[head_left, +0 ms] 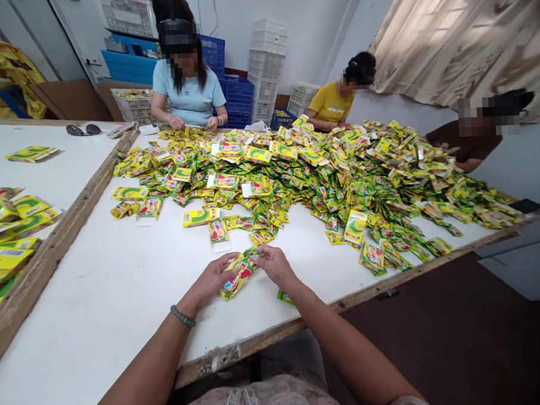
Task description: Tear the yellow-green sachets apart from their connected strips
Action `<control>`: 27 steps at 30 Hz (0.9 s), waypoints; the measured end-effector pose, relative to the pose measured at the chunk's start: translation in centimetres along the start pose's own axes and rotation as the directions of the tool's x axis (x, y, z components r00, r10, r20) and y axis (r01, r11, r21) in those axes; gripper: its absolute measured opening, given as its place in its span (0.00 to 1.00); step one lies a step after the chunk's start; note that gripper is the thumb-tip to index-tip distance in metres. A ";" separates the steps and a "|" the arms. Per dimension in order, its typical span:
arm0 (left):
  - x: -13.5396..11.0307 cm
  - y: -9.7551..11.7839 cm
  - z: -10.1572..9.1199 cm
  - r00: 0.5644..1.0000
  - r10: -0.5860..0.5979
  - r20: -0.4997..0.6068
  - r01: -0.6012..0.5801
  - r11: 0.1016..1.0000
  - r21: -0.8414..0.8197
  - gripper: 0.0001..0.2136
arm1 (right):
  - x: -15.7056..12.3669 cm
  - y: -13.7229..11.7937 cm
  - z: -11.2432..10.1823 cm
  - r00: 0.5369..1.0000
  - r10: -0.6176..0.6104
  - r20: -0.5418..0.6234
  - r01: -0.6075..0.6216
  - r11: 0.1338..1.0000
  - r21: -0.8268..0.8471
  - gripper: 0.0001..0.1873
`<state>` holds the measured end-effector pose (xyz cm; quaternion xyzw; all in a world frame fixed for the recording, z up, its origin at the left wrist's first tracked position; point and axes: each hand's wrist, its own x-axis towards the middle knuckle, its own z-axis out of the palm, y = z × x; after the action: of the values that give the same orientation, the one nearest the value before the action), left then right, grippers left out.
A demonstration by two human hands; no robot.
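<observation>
My left hand (pixel 214 281) is closed around a yellow and green printed carton (pixel 236 283), held at a slant above the white table. At the carton's upper end, the fingers of my right hand (pixel 275 264) pinch a small green packet (pixel 251 253); whether it is partly inside the carton is hard to make out. Another green packet (pixel 285 297) lies partly hidden beneath my right wrist. Just beyond my hands, a small carton with its white flap open (pixel 219 234) rests on the table beside a flat yellow carton (pixel 201 217).
A large heap of packets and cartons (pixel 295 171) spreads across the table's far side. Wooden edging (pixel 74 226) divides off the left table, where yellow cartons (pixel 13 264) are stacked. Across the heap sit several people, one in a light blue shirt (pixel 189 92). Crates (pixel 268 65) stand behind.
</observation>
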<state>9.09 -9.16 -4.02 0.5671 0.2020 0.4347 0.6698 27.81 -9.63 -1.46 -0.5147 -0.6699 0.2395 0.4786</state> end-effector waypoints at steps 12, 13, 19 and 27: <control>0.4 0.5 -1.2 0.947 -0.139 -0.289 0.103 0.985 -0.135 0.27 | 4.1 0.0 -2.5 0.911 -0.319 0.261 0.386 0.441 -0.810 0.21; 0.4 0.5 -1.3 0.946 -0.135 -0.294 0.099 0.986 -0.136 0.27 | 4.4 0.0 -2.7 0.913 -0.330 0.240 0.375 0.447 -0.812 0.21; 0.5 0.4 -1.5 0.954 -0.085 -0.286 0.075 0.996 -0.045 0.26 | 4.4 -1.1 -3.0 0.951 -0.305 -0.043 0.271 0.895 -0.353 0.16; 0.1 0.8 -1.0 0.990 -0.056 -0.131 0.053 0.998 -0.025 0.26 | 3.4 -1.0 -0.6 0.975 -0.162 0.152 0.176 0.981 -0.081 0.11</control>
<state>8.07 -8.51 -3.53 0.5243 0.2565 0.4548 0.6726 27.82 -6.93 0.90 -0.4592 -0.7546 0.2026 0.4228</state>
